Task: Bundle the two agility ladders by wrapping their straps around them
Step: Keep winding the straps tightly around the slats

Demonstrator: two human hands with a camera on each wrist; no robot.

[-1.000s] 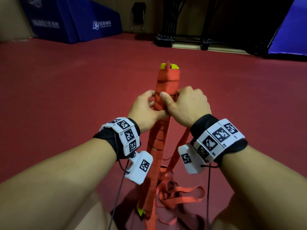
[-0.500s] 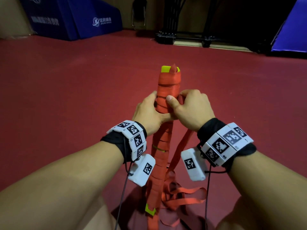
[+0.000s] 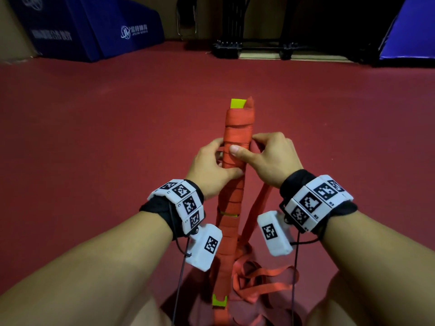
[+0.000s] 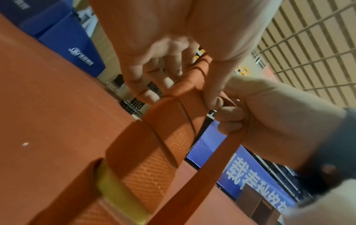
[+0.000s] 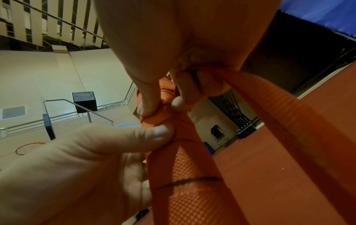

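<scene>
An upright ladder bundle (image 3: 236, 128) of yellow rungs stands before me, wound round with orange strap; a yellow rung end (image 3: 237, 103) shows at its top. My left hand (image 3: 211, 164) grips the bundle from the left, thumb on its front. My right hand (image 3: 270, 156) presses its thumb on the wraps and holds the free orange strap (image 3: 256, 208) in its curled fingers. In the left wrist view the strap (image 4: 208, 172) runs taut from that fist. The right wrist view shows the strap (image 5: 279, 115) leaving the curled fingers. Loose strap (image 3: 266, 278) lies coiled on the floor.
Red sports floor (image 3: 94, 137) stretches all round. Blue padded blocks (image 3: 94, 27) stand at the far left, and another blue pad (image 3: 409, 31) at the far right. A dark wheeled rack (image 3: 254, 43) stands at the back centre. My knees frame the bundle's foot.
Both hands have shifted slightly up the bundle; the right thumb now lies across the front of the wraps, and the strap is pulled tighter on the right.
</scene>
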